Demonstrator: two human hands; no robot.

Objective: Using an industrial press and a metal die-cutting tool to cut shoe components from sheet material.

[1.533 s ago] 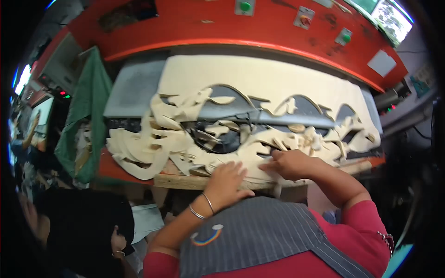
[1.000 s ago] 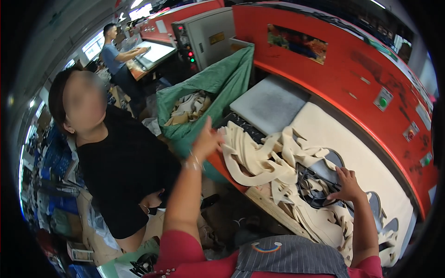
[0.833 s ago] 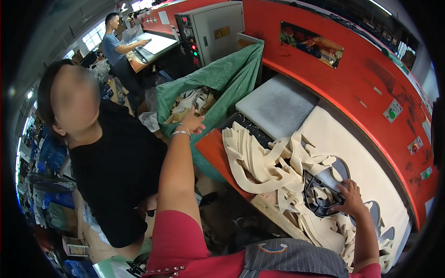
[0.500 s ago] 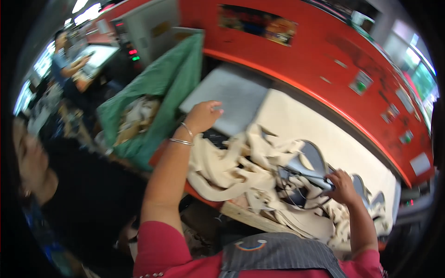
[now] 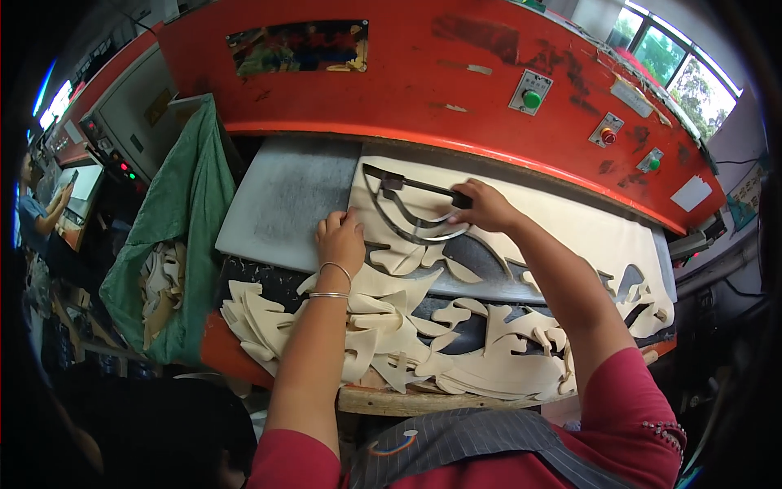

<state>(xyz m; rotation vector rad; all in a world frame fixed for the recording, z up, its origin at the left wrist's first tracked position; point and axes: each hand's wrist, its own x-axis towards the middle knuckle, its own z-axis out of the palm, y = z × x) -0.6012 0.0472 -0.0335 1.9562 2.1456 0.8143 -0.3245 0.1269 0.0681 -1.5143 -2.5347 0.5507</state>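
My right hand (image 5: 489, 207) grips the black end of a cutting die (image 5: 419, 231), a curved metal blade frame with a dark crossbar. The die sits over the left end of a cream sheet (image 5: 562, 210), its outline tilted toward me. My left hand (image 5: 340, 246) rests at the sheet's left edge, partly over the grey board (image 5: 285, 196), fingers bent a little and apart. Whether it touches the sheet I cannot tell. Just below the die, the sheet's near edge has curved cut-outs, with loose cream offcuts (image 5: 395, 259) beside them.
Cream cut pieces (image 5: 375, 326) lie piled along the near edge, above a wooden strip (image 5: 456, 401). A red machine beam (image 5: 407, 98) with buttons spans the back. On the left stands a green sack (image 5: 183, 212) of scraps. A person in black is close at lower left; another works farther back.
My right hand has carried the die from over the scraps at right up and left onto the sheet. My left hand has come to the sheet's left edge. The view has turned.
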